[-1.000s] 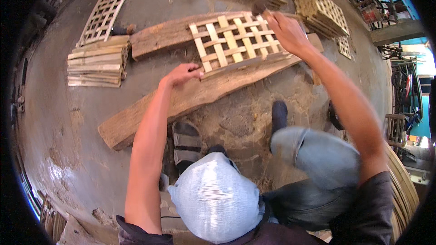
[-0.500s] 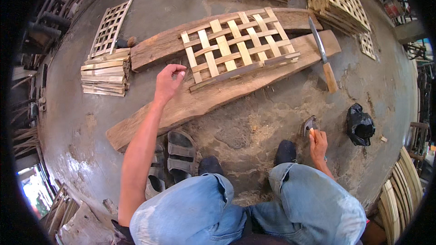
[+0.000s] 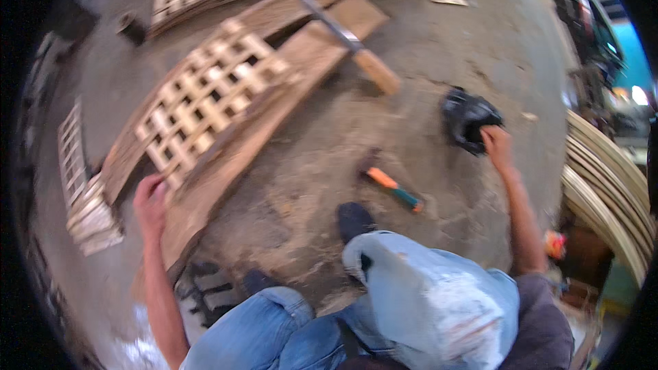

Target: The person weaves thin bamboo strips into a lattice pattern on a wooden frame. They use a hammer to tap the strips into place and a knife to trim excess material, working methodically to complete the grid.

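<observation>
"Your hands?"
"Right hand (image 3: 497, 145), three o'clock, at your black bag (image 3: 460, 113); left hand (image 3: 150, 204), near nine, just beside your lattice panel (image 3: 205, 99). I can't tell whether either grips."
"The panel?"
"Ten o'clock, lying on your two planks (image 3: 356, 17)."

Lattice panel (image 3: 212, 99) on two planks (image 3: 315, 55), knife (image 3: 352, 44) across their right end, bag (image 3: 460, 116) farther right
</observation>
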{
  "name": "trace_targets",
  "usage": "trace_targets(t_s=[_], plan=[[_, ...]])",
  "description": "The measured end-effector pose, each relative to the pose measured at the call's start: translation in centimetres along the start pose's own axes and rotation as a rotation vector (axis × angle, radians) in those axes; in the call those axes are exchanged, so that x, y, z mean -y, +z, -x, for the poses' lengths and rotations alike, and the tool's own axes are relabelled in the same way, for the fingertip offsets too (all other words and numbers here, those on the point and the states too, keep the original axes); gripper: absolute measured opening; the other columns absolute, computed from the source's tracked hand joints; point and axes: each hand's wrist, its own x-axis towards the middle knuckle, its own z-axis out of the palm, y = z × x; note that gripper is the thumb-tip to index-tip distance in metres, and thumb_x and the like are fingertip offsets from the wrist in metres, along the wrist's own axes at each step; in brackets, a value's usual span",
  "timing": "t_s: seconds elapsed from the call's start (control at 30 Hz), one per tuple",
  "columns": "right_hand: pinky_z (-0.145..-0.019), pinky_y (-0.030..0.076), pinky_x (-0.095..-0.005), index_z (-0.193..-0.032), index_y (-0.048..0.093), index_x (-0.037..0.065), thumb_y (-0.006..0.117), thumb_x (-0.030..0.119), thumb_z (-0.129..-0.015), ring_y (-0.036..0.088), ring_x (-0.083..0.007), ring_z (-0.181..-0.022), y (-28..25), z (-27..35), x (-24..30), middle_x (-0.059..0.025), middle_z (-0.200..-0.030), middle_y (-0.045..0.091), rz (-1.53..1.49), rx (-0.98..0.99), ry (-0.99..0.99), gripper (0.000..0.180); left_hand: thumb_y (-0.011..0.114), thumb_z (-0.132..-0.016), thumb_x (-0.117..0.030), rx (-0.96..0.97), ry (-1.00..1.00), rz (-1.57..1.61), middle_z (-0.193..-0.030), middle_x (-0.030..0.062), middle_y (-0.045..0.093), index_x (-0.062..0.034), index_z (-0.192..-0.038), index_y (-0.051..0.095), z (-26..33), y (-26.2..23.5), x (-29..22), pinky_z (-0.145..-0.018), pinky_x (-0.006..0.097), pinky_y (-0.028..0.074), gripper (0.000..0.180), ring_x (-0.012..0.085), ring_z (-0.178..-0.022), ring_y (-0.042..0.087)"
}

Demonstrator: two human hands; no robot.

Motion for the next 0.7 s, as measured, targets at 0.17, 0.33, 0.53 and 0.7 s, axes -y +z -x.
trace_targets(t_s=[0.17, 0.33, 0.53, 0.7], plan=[[-0.075, 0.048, -0.0527, -0.090, 0.066, -0.002, 0.055, 0.006, -0.086, 0.062, -0.0494, -0.091, 5.1, -0.5, -9.0, -0.0301, -0.091, 0.064, 0.189, 0.365, -0.076, 0.015, 0.068, -0.089, -0.002, 0.058, 0.241, -0.046, -0.097, 0.0118, 0.068, 0.0020, -0.103, 0.068, -3.4, 0.9, -4.3, -0.086, 0.033, 0.054, 0.015, 0.0207, -0.093, 0.067], [-0.099, 0.044, -0.0484, -0.120, 0.061, -0.005, 0.056, 0.012, -0.090, 0.058, -0.0445, -0.112, 14.3, -3.1, -18.6, -0.0249, -0.118, 0.064, 0.506, 0.268, -0.037, 0.036, 0.069, -0.088, -0.006, 0.136, 0.342, -0.217, -0.098, 0.0093, 0.069, -0.0032, -0.103, 0.070, -4.5, -1.2, -6.4, -0.081, 0.035, 0.053, 0.015, 0.0241, -0.089, 0.066], [-0.103, 0.042, -0.0448, -0.126, 0.060, -0.004, 0.046, 0.023, -0.099, 0.056, -0.0399, -0.119, 21.1, -1.7, -29.7, -0.0242, -0.127, 0.062, 0.219, 0.047, 0.265, 0.040, 0.067, -0.090, -0.009, 0.273, 0.327, -0.297, -0.101, 0.0070, 0.068, -0.0081, -0.105, 0.070, -7.8, 1.6, -10.6, -0.084, 0.036, 0.052, 0.015, 0.0241, -0.093, 0.064], [-0.104, 0.041, -0.0424, -0.127, 0.060, -0.002, 0.043, 0.029, -0.103, 0.056, -0.0353, -0.122, 19.1, -10.0, -35.7, -0.0231, -0.130, 0.061, 0.053, -0.140, 0.123, 0.043, 0.068, -0.088, -0.007, 0.141, 0.363, -0.176, -0.099, 0.0082, 0.069, -0.0056, -0.104, 0.070, -5.8, 1.2, -7.4, -0.081, 0.037, 0.052, 0.016, 0.0233, -0.091, 0.064]])
